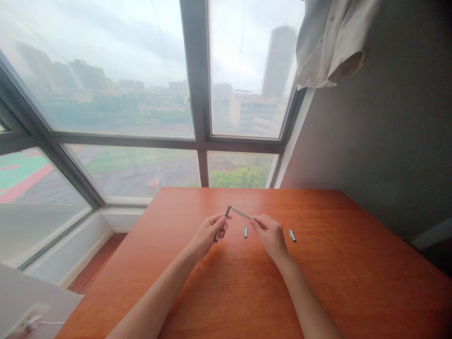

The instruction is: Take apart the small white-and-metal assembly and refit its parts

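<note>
My left hand is closed around a slim dark-and-grey handle that looks like a razor handle. It leans upward, with its dark top end above my fingers and its lower end below them. My right hand pinches one end of a thin pale stick. The stick's far end meets or lies very close to the handle's top; I cannot tell whether they touch. On the table between my hands lies a small teal-and-dark piece resembling a razor cartridge. A similar second cartridge rests right of my right hand.
Both hands are above a reddish-brown wooden table. Large framed windows stand beyond its far edge, with a dark wall on the right. Pale cloth hangs at the upper right. A wall socket with a plugged-in cable is at the lower left.
</note>
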`<state>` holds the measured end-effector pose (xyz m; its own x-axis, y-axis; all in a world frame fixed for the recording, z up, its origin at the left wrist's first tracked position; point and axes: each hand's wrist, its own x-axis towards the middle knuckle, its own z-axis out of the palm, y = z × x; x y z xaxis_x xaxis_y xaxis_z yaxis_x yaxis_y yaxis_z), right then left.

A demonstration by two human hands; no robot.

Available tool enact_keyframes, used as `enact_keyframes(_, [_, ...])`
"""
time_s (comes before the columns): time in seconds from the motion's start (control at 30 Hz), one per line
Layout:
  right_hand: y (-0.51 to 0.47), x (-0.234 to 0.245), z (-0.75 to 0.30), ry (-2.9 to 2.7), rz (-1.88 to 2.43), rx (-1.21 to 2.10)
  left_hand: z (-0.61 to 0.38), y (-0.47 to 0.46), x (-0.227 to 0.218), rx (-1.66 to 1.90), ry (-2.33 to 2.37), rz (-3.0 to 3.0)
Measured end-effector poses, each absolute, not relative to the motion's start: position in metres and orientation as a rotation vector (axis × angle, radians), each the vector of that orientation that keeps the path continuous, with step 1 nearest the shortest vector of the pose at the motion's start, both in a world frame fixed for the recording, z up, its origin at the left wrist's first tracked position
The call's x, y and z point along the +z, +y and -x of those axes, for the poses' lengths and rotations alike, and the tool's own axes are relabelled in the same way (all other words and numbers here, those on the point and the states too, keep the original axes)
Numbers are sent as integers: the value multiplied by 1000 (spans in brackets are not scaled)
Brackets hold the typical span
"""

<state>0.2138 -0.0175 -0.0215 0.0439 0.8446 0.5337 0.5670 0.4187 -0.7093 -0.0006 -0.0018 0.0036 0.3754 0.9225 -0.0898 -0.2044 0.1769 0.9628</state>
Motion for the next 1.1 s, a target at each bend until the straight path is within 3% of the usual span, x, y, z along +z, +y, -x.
enact_keyframes(0.6, [-16, -23, -219, -1675, 1287, 233, 1, -4, 12, 934, 779, -1093])
enact_keyframes(1.1, [-21, -18, -214, -1653, 1180, 367, -1, -5, 5, 871, 803, -1176])
